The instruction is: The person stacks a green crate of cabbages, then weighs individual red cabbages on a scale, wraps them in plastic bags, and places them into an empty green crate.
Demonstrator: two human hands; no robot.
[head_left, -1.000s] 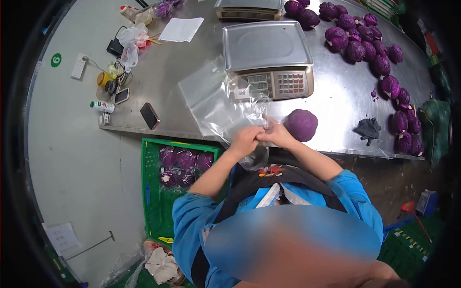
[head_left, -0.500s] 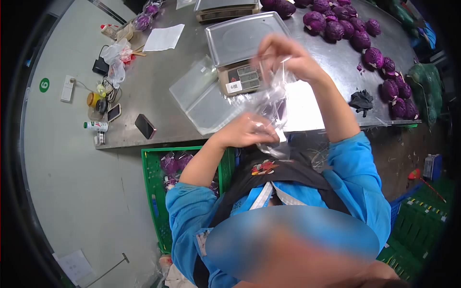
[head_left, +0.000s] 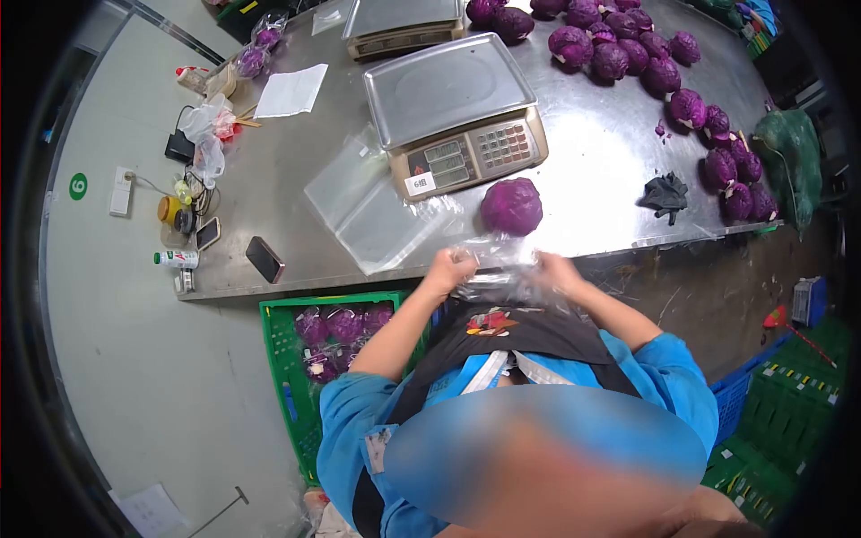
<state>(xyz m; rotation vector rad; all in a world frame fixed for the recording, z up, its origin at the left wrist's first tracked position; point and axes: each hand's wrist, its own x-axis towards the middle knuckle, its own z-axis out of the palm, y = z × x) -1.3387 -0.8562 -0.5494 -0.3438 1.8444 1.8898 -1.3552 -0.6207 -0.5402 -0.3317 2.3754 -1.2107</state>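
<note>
A clear plastic bag [head_left: 499, 280] stretches between my two hands at the front edge of the table. My left hand [head_left: 452, 271] is closed on the bag's left side, and my right hand [head_left: 558, 274] grips its right side, a little smeared by motion. Just beyond the bag sits a loose purple cabbage [head_left: 512, 206] on the metal table, in front of a digital scale [head_left: 466, 152] with a bare steel pan. Flat clear bags [head_left: 377, 215] lie in a stack left of the scale.
More purple cabbages [head_left: 662, 75] cover the table's right side, near a crumpled black glove [head_left: 665, 195]. A phone [head_left: 265, 259] lies at the front left. Below the table, a green crate [head_left: 280, 359] holds several bagged cabbages. A second scale [head_left: 404, 25] stands behind.
My right hand has come down from beside the scale to the bag's right side. The bag is now spread lower between both hands, and the cabbage by the scale is in plain view.
</note>
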